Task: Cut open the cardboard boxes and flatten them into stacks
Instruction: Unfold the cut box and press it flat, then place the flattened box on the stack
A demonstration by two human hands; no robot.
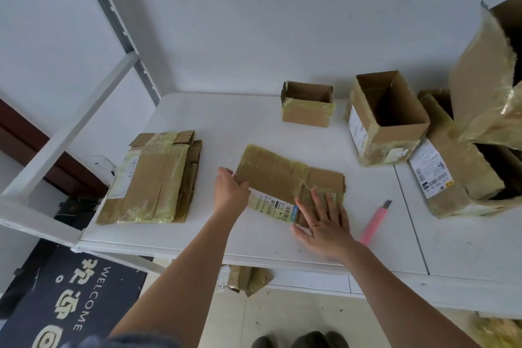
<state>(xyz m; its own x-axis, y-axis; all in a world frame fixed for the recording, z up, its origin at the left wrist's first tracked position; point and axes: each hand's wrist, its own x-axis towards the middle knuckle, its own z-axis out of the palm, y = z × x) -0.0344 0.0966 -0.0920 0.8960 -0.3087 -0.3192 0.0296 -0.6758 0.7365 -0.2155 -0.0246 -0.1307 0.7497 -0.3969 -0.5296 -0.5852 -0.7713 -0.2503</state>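
A flattened box point(285, 178) lay in the middle of the white desk point(211, 127), a little toward the near edge, its shipping label point(272, 205) facing up. The left hand point(230, 191) held the box's left edge, fingers curled over it. The right hand point(322, 223) pressed flat on the box's near right corner, fingers straight and spread. Just right of that hand a pink knife point(375, 222) lay on the desk, apart from the box. Toward the left edge sat a stack point(154, 178) of flattened boxes wrapped in yellowish tape. Near the far edge stood a small open box point(308, 104), and to its right a taller open box point(387, 118). More boxes point(466, 161) were piled at the right edge. On the floor lay a dark mat point(70, 299).
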